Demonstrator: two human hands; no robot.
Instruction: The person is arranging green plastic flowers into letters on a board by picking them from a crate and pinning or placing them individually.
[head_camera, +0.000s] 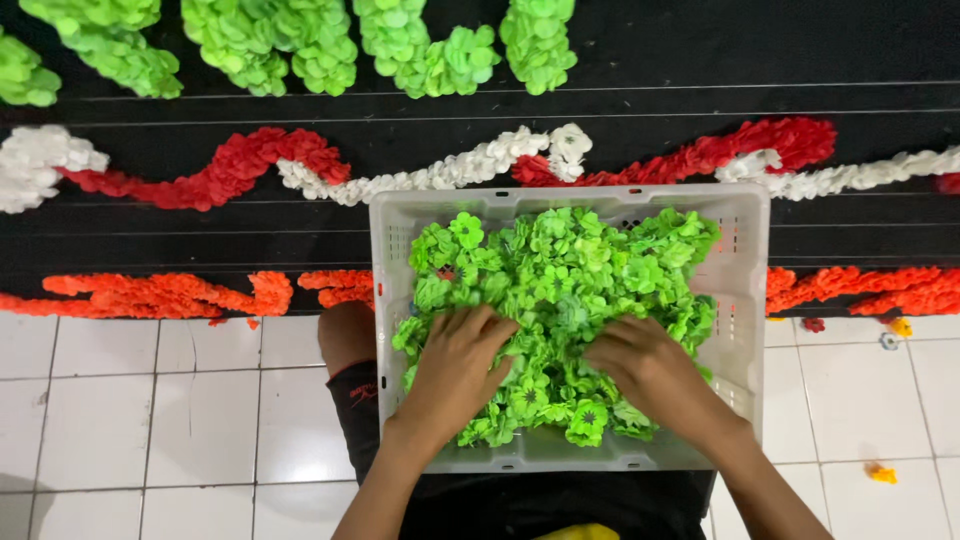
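Left hand (455, 370), right hand (650, 375) both palm-down, fingers loosely spread, buried in heap of bright green paper flowers (560, 300) filling white plastic crate (745, 250); heap directly beneath, neither nearer.

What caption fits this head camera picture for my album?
Both hands, left hand and right hand, dig into green paper flowers heaped in a white plastic crate.

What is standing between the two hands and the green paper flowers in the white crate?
Nothing visible. The left hand and the right hand both rest directly on the green paper flowers heaped inside the white crate, with their fingers pressed into the pile.
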